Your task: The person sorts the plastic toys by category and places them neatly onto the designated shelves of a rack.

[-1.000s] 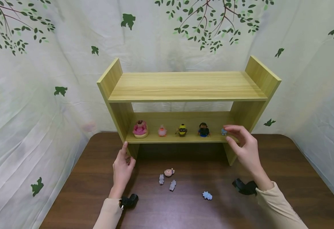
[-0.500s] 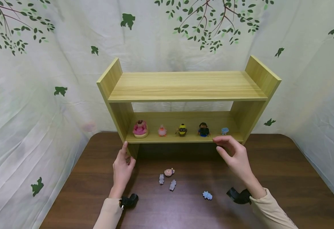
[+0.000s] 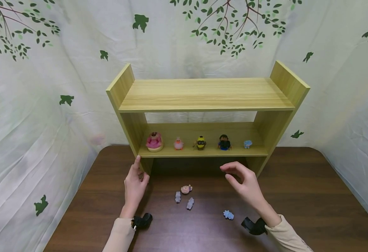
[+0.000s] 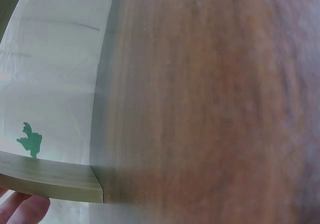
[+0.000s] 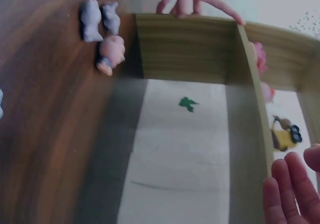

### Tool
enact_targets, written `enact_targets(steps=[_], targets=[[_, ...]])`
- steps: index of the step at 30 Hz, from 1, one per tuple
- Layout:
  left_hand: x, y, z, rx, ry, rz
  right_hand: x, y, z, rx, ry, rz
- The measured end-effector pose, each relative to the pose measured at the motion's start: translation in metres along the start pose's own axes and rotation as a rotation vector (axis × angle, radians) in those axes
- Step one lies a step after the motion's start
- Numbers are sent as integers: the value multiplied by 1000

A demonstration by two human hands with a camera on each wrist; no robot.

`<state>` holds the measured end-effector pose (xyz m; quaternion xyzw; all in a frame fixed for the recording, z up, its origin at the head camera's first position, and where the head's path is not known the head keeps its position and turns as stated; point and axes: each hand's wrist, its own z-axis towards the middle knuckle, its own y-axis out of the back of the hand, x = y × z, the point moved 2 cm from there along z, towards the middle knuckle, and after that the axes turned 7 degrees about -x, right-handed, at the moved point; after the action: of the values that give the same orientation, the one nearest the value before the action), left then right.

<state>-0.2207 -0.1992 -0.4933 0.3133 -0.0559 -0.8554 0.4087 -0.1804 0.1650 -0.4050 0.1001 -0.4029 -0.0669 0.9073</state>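
My left hand (image 3: pixel 134 187) touches the left side panel of the wooden shelf (image 3: pixel 206 94), its index finger reaching the middle board's front corner. In the left wrist view, fingertips (image 4: pixel 31 210) show against a panel. My right hand (image 3: pixel 245 183) hovers in front of the shelf, thumb and fingers apart, holding nothing. On the middle board stand a pink bear figurine (image 3: pixel 154 140), a small pink figurine (image 3: pixel 178 144), a yellow figurine (image 3: pixel 200 143), a dark-haired figurine (image 3: pixel 224 143) and a small blue figurine (image 3: pixel 247 144).
Two small grey figurines (image 3: pixel 178 197) and a pinkish figurine (image 3: pixel 185 189) lie on the dark wooden table (image 3: pixel 168 231) in front of the shelf. A light-blue figurine (image 3: pixel 228 215) lies nearer my right wrist. A leaf-patterned cloth (image 3: pixel 83 70) hangs behind.
My right hand has drawn away from the small blue figurine, leaving it on the middle board, and moved left and down toward the table. The left hand has stayed put.
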Motion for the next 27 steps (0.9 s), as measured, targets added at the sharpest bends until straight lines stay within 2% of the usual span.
enact_targets(steps=[9, 13, 19, 27], targets=[[0, 0, 0, -4, -4, 2, 5, -18, -10, 46, -3, -58], [0, 0, 0, 0, 1, 2, -12, -26, -21, 84, -35, -60], [0, 0, 0, -1, 6, -1, -19, -39, -33, 143, -118, -25], [0, 0, 0, -1, 12, -4, -27, -54, -44, 187, -117, -16]])
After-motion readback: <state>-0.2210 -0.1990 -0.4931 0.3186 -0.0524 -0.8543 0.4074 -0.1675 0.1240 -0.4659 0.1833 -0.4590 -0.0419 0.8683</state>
